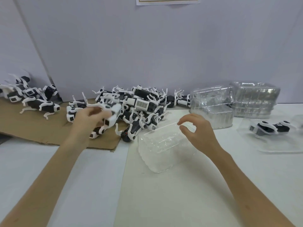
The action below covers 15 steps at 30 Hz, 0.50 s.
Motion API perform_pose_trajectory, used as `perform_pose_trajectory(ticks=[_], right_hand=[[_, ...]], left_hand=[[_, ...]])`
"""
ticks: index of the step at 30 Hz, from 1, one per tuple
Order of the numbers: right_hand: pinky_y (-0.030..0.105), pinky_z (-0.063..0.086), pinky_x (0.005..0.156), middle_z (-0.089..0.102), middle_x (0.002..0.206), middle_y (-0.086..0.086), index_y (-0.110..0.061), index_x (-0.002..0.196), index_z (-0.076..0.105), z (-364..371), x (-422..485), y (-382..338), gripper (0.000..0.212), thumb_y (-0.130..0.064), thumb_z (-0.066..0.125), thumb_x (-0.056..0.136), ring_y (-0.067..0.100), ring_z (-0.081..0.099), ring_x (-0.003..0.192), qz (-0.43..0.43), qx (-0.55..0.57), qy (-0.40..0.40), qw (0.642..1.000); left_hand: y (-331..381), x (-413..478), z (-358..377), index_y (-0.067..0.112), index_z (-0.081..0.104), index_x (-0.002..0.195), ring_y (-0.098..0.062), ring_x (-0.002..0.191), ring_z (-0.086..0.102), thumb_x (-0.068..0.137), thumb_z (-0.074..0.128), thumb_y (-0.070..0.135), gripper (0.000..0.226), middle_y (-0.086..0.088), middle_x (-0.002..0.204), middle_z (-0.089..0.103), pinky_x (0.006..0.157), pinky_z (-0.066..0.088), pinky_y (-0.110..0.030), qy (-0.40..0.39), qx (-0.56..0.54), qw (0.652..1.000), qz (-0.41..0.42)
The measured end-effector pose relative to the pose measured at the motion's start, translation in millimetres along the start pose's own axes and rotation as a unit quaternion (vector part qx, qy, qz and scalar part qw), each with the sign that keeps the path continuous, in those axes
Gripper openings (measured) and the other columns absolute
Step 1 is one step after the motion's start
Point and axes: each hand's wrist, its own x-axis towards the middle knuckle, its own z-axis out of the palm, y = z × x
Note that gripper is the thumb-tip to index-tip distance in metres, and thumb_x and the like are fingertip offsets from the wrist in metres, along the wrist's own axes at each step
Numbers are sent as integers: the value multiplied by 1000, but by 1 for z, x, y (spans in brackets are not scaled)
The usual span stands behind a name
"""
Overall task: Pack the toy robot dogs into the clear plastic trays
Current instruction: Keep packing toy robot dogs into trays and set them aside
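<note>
White table (180,194). L hand (86,118) curls round a toy dog (113,112), held left of the clear tray (157,148); R hand (200,133) pinches its far rim, thumb + forefinger. Risk, I'd say — splayed legs snag the rim, thin tray tips.

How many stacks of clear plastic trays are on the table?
2: the left stack just beyond the right hand, the right stack beside it, farther back. More may lie off-frame.

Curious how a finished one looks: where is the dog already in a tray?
Head view, far right of the table: the dog lies in a clear tray, in front of the stacked empty trays.
</note>
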Motion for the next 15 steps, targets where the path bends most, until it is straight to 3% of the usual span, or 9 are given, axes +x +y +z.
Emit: perform_pose_trajectory(ticks=[3, 7, 9, 12, 15], right_hand=[[15, 40, 92, 58, 120, -12, -26, 117, 62, 6, -2, -10, 41, -8, 74, 82, 3, 54, 110, -53, -2, 31, 998], [22, 39, 105, 41, 141, -12, -15, 139, 46, 17, -6, -29, 73, -20, 82, 77, 10, 44, 131, -136, 7, 80, 987], [25, 40, 107, 42, 144, -10, -15, 140, 44, 21, -8, -36, 71, -24, 79, 78, 11, 42, 135, -172, 11, 105, 979], [27, 44, 102, 51, 135, -9, -12, 133, 55, 19, -9, -37, 57, -20, 74, 81, 9, 49, 125, -180, -7, 151, 972], [14, 40, 95, 57, 122, -10, -12, 129, 60, 11, -6, -33, 51, -35, 69, 85, 6, 50, 110, -139, -16, 145, 980]], left_hand=[[32, -17, 21, 14, 70, 107, -18, 80, 68, 83, 67, 24, 26, -9, 98, 70, 68, 59, -24, -96, -231, 964, -93], [40, -39, 62, 10, 71, 112, -20, 74, 70, 79, 69, 28, 38, -8, 93, 70, 66, 60, -28, -207, -285, 923, -158], [34, -48, 82, 8, 73, 113, -20, 77, 69, 80, 71, 30, 40, -11, 102, 68, 68, 59, -29, -254, -294, 903, -185], [25, -52, 98, 2, 67, 126, -24, 82, 68, 85, 72, 33, 51, -14, 111, 63, 71, 59, -31, -270, -357, 862, -236], [13, -49, 96, -2, 65, 127, -31, 105, 66, 90, 68, 34, 52, -18, 117, 66, 88, 59, -35, -265, -381, 855, -234]])
